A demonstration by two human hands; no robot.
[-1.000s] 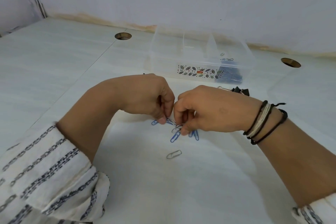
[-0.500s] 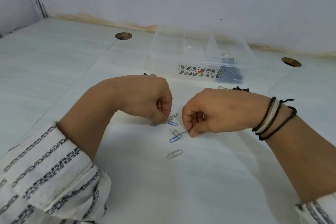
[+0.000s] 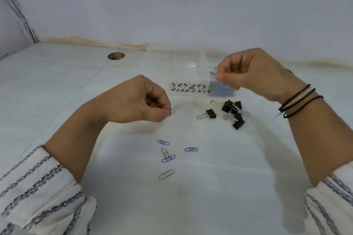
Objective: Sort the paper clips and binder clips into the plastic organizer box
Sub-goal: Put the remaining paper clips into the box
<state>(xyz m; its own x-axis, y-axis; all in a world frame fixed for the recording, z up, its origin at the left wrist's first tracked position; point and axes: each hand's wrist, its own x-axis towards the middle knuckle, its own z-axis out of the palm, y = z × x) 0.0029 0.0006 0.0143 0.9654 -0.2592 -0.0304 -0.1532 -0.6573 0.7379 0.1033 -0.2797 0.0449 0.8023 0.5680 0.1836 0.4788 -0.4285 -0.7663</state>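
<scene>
Six paper clips (image 3: 191, 149) counted outside the organizer box (image 3: 188, 88)

Five of them are laid loose on the white table (image 3: 219, 187), between the two striped sleeves (image 3: 38, 192). Nearest, a silver clip (image 3: 166, 174) is set on a slant, its long axis running from near left to far right. Just beyond, a blue clip (image 3: 168, 158) is slanted the same way and is crossed at its left end by a second silver clip (image 3: 164, 152), which points almost straight away. A second blue clip (image 3: 191, 149) is laid nearly crosswise to the right, and a third blue clip (image 3: 163, 142) lies to the left, tipped slightly. The sixth, a held silver clip (image 3: 176, 108), is pinched by one end between thumb and fingertips of the left hand (image 3: 137, 101), with its free end pointed up and to the right.

Farther right, black binder clips (image 3: 238, 123) are scattered. A lone binder clip (image 3: 211, 114) is set apart with its wire handles toward the left. The rest are heaped in a cluster of about five, where overlap keeps the count unsure.

Beyond them, the right hand (image 3: 254, 74), with dark and pale bracelets (image 3: 298, 101) at its wrist, is held over the box's right compartment. Its fingers are curled and the thumb is pressed to the forefinger. Whether anything is pinched there cannot be told through the blur. Stored blue clips (image 3: 223, 91) are seen in that compartment. A round hole (image 3: 116, 56) is cut in the table at far left.
</scene>
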